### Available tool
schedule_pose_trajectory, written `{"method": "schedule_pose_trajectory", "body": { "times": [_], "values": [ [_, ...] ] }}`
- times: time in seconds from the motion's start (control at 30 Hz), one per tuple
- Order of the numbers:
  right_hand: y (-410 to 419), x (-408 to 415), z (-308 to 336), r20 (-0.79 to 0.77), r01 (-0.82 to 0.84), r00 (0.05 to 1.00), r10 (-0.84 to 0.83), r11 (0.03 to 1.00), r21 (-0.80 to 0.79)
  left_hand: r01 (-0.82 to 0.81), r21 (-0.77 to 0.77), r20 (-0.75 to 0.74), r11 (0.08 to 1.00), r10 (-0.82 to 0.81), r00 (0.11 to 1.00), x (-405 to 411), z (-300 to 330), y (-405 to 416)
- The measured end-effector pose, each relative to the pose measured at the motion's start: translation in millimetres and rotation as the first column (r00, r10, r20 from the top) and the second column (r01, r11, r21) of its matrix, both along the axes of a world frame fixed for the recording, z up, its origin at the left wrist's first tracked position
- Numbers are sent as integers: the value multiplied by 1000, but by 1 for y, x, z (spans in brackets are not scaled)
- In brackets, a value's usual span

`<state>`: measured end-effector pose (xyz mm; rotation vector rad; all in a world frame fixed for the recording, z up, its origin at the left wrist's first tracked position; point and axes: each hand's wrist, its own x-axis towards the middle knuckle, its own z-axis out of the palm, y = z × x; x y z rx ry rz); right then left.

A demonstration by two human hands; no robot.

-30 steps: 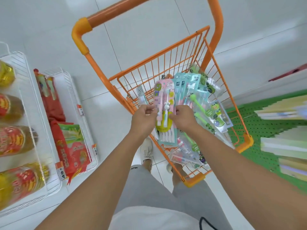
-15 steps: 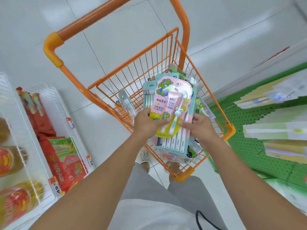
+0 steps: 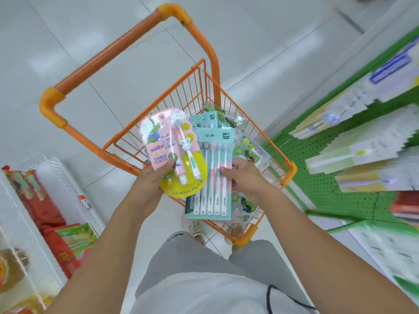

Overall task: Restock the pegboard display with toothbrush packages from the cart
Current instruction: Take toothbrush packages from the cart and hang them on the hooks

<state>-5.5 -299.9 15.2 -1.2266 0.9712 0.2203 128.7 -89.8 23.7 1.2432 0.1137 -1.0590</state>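
My left hand [image 3: 150, 182] grips a pink and yellow children's toothbrush package [image 3: 174, 152] by its lower left edge, above the orange wire cart [image 3: 197, 87]. My right hand [image 3: 243, 177] holds a teal multi-pack of several toothbrushes [image 3: 212, 177] by its right edge, beside the pink one. More toothbrush packages [image 3: 249, 150] lie in the cart. The green pegboard display [image 3: 322, 177] stands to the right, with hanging packages blurred.
White wire shelf baskets [image 3: 59, 177] on the left hold red and green snack bags [image 3: 68, 241] and bottles [image 3: 11, 264]. The cart's orange handle [image 3: 113, 48] rises ahead over pale floor tiles. My feet show under the cart.
The two packages, held stacked together before, are now apart: the pink one went left in my left hand, the teal one stays in my right. The view swung right toward the pegboard.
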Motion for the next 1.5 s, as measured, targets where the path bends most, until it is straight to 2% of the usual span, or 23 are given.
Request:
{"method": "schedule_pose_trajectory", "body": {
  "times": [0.1, 0.2, 0.27, 0.33, 0.4, 0.53, 0.6, 0.7, 0.73, 0.87, 0.97, 1.13, 1.27, 1.4, 1.5],
  "values": [
    [7, -11, 14, 48, 89, 995, -89, 996, 16, 112, 14, -11, 994, -112, 994, -20, 5, -23],
    [3, -33, 29, 47, 249, 967, -251, 968, 37, 189, 110, 129, 976, -202, 971, -46, 12, -48],
    [-2, -50, 45, 43, 352, 935, -353, 936, 21, 224, 189, 271, 956, -270, 924, -62, 22, -65],
    [-8, -72, 59, 98, 375, 924, -371, 926, -34, 246, 209, 359, 947, -308, 881, -83, 35, -82],
    [-8, -99, 74, 170, 378, 917, -362, 923, -72, 288, 213, 411, 934, -353, 840, -108, 44, -98],
    [-16, -165, 85, 202, 484, 869, -452, 860, -159, 442, 281, 467, 852, -524, 712, -164, 56, -129],
    [-26, -206, 88, 205, 546, 833, -513, 821, -165, 491, 274, 437, 827, -561, 703, -195, 58, -145],
    [-35, -279, 91, 188, 663, 744, -641, 742, -95, 529, 225, 223, 818, -572, 789, -245, 57, -167],
    [-37, -306, 90, 194, 701, 709, -678, 706, -96, 543, 232, 169, 807, -583, 794, -265, 53, -173],
    [-40, -408, 82, 217, 820, 573, -790, 548, -169, 603, 231, 152, 763, -641, 753, -358, 43, -198],
    [-45, -473, 79, 244, 895, 445, -862, 438, -84, 595, 298, 177, 746, -656, 734, -417, 45, -215],
    [-63, -544, 76, 249, 898, 436, -865, 435, -61, 545, 381, 276, 747, -654, 704, -471, 59, -234],
    [-95, -561, 62, 294, 927, 374, -880, 356, -115, 470, 462, 323, 752, -636, 700, -464, 54, -244],
    [-123, -552, 51, 326, 897, 439, -837, 388, -210, 428, 501, 346, 753, -627, 698, -448, 57, -243],
    [-136, -548, 38, 321, 901, 431, -843, 382, -208, 454, 511, 321, 730, -652, 687, -437, 55, -243]
  ]
}}
